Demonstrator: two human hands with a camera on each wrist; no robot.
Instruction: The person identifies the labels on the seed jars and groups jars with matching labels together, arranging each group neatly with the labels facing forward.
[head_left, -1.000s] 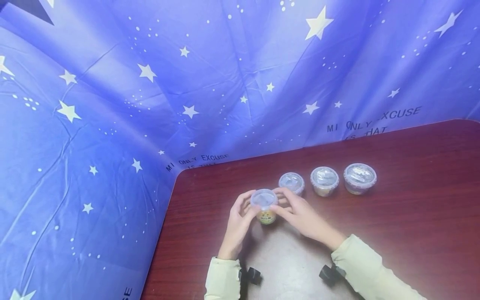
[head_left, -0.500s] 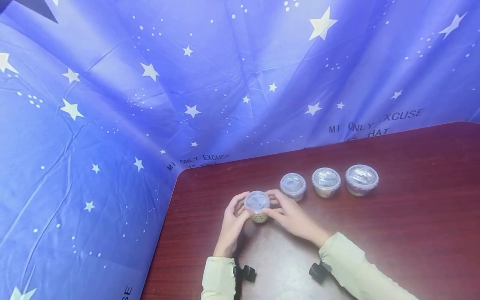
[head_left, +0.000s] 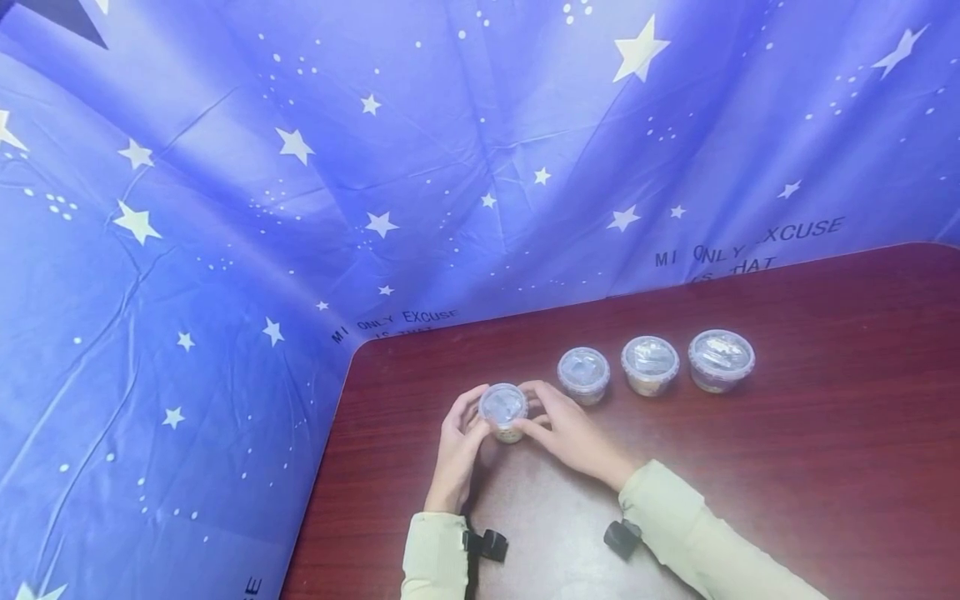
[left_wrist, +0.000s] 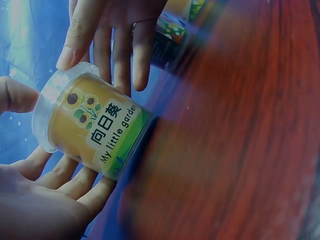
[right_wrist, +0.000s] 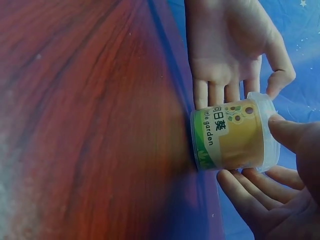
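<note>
A small lidded plastic cup [head_left: 504, 406] stands upright between my two hands, its base close over the tabletop. Its label [left_wrist: 102, 127] carries sunflowers and the words "My little garden" on a yellow and green ground. My left hand [head_left: 457, 446] grips the cup's left side, thumb near the lid rim and fingers along the wall. From the right, my right hand [head_left: 573, 433] holds it likewise, with the thumb [right_wrist: 286, 129] at the lid. Clear lid and yellow body both show in the right wrist view.
Three more lidded cups stand in a row to the right: a near one [head_left: 583, 375], a middle one [head_left: 650, 365] and a far one [head_left: 722, 360]. The reddish wooden table [head_left: 825, 400] meets a blue star-printed curtain [head_left: 450, 150] behind and at left.
Both hands have shifted left together with the cup and lowered it slightly, away from the row. The three other cups stay where they were.
</note>
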